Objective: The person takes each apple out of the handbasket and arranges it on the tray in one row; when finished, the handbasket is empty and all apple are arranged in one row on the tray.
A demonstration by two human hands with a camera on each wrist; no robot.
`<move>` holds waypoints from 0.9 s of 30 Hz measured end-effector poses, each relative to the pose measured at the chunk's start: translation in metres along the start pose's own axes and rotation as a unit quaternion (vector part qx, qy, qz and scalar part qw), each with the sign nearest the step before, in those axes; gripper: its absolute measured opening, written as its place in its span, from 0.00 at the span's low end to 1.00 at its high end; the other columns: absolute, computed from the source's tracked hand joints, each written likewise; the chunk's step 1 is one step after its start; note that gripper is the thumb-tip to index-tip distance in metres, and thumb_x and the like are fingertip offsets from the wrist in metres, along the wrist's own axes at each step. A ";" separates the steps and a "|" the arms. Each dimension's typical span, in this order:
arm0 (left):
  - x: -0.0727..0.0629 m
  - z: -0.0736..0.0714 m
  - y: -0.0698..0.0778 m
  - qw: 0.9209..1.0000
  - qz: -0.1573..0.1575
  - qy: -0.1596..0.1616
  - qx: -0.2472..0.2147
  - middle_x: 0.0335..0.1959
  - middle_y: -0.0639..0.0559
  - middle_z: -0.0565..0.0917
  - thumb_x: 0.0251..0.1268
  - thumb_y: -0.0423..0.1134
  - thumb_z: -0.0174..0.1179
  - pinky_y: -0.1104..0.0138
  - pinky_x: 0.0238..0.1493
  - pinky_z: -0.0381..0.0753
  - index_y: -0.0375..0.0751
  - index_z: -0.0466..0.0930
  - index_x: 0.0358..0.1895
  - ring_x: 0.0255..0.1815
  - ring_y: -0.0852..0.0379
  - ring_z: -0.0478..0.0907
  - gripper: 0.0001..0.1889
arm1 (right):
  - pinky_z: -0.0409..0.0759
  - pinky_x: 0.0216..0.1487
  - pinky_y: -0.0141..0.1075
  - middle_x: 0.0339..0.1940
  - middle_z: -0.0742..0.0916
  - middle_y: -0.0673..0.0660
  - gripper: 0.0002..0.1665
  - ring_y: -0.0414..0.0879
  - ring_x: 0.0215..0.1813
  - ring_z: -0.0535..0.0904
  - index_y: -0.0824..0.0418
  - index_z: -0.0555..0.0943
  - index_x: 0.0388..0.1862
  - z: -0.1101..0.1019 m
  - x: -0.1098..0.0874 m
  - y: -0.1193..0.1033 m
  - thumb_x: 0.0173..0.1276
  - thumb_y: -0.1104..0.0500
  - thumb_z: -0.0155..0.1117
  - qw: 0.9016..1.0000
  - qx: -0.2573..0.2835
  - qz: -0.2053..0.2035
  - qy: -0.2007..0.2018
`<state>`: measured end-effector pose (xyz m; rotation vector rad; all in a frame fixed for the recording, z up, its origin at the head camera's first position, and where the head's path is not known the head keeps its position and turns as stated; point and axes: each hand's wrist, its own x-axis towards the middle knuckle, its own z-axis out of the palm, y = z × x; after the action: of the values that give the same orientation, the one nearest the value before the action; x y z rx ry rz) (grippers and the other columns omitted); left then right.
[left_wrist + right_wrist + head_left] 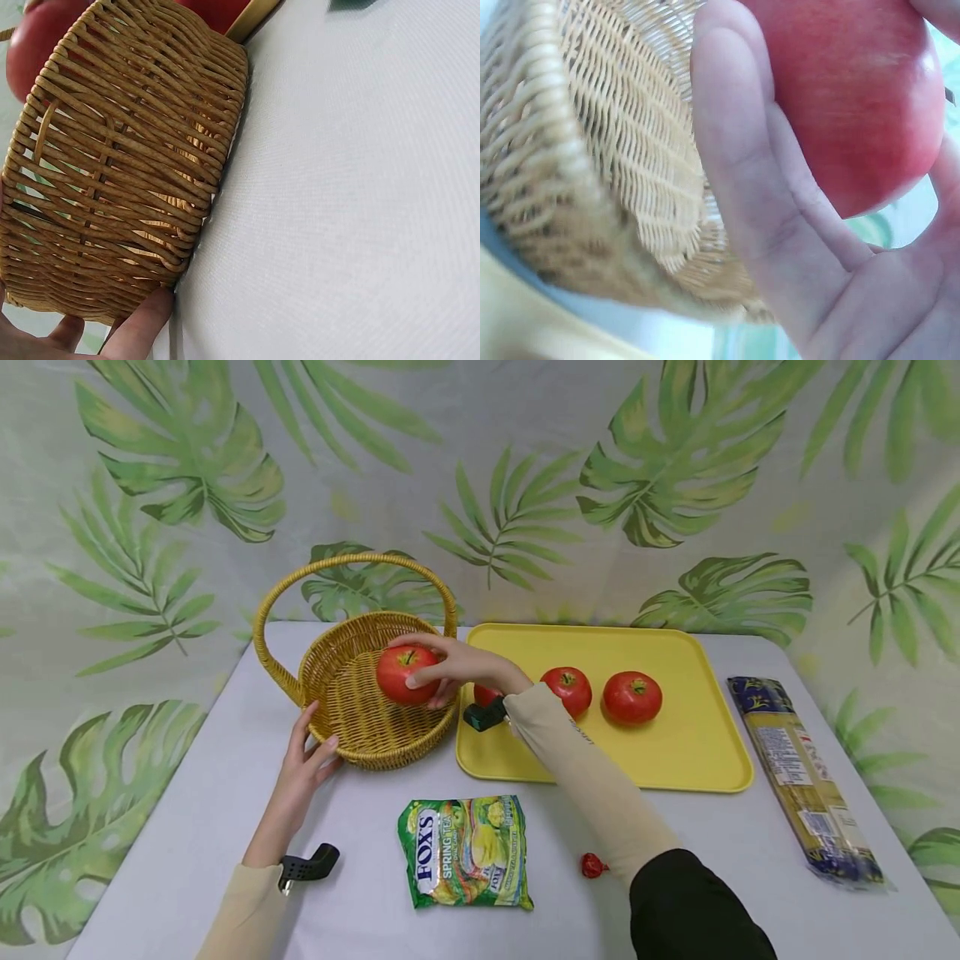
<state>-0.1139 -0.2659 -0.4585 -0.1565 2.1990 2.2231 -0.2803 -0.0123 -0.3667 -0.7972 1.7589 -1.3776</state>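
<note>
My right hand [457, 667] grips a red apple [406, 675] above the inside of a round wicker basket [360, 710] with a tall arched handle. In the right wrist view the fingers wrap the apple [855, 97], held apart from the woven floor. My left hand [303, 772] rests its spread fingers against the basket's front-left outer wall. The left wrist view shows those fingers [142, 326] touching the weave low down, near the tablecloth. On a yellow tray [693, 735] lie two more apples, one in the middle [567, 692] and one farther right [632, 697]; another red one is mostly hidden behind my right wrist.
A green candy bag [467, 853] marked FOX'S lies in front of the basket. Right of it is a small red wrapped candy [592, 865], near my right forearm. A pack of pasta [806, 781] lies at the table's right side. Leaf-patterned cloth hangs behind.
</note>
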 end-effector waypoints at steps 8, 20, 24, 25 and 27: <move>-0.001 0.001 0.000 1.000 -0.003 -0.001 -0.002 0.76 0.46 0.36 0.75 0.43 0.49 0.46 0.65 0.60 0.57 0.37 0.77 0.72 0.41 0.51 0.37 | 0.82 0.38 0.55 0.63 0.70 0.60 0.38 0.68 0.33 0.82 0.42 0.63 0.72 -0.020 -0.043 -0.003 0.63 0.54 0.65 0.999 -0.030 -0.008 0.021; -0.001 0.002 0.000 1.000 -0.009 0.000 -0.009 0.76 0.45 0.36 0.75 0.40 0.49 0.46 0.66 0.59 0.57 0.35 0.77 0.72 0.40 0.51 0.37 | 0.80 0.42 0.59 0.61 0.73 0.62 0.38 0.67 0.35 0.81 0.43 0.61 0.73 -0.081 -0.120 0.021 0.66 0.53 0.65 0.992 -0.043 0.039 0.108; -0.001 0.001 0.000 1.000 -0.008 -0.001 0.000 0.76 0.44 0.37 0.75 0.42 0.49 0.46 0.66 0.59 0.57 0.36 0.77 0.72 0.41 0.51 0.37 | 0.81 0.42 0.56 0.63 0.71 0.62 0.38 0.65 0.35 0.82 0.43 0.60 0.73 -0.097 -0.147 0.027 0.68 0.53 0.64 0.987 -0.051 0.056 0.143; -0.001 0.001 0.000 1.000 -0.007 -0.002 0.001 0.76 0.44 0.37 0.75 0.42 0.49 0.46 0.66 0.59 0.58 0.36 0.77 0.72 0.41 0.51 0.37 | 0.81 0.41 0.56 0.63 0.70 0.62 0.38 0.64 0.35 0.82 0.43 0.60 0.73 -0.101 -0.153 0.029 0.68 0.54 0.63 0.985 -0.052 0.060 0.151; -0.001 0.001 0.000 1.000 -0.006 -0.002 0.001 0.76 0.45 0.36 0.75 0.42 0.49 0.45 0.66 0.59 0.58 0.36 0.77 0.72 0.41 0.50 0.37 | 0.81 0.40 0.56 0.63 0.71 0.63 0.37 0.62 0.33 0.83 0.43 0.60 0.73 -0.108 -0.164 0.032 0.68 0.55 0.63 0.983 -0.051 0.064 0.163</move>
<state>-0.1126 -0.2648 -0.4583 -0.1641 2.1915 2.2126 -0.2872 0.1866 -0.3535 -0.5199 2.1076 -1.4018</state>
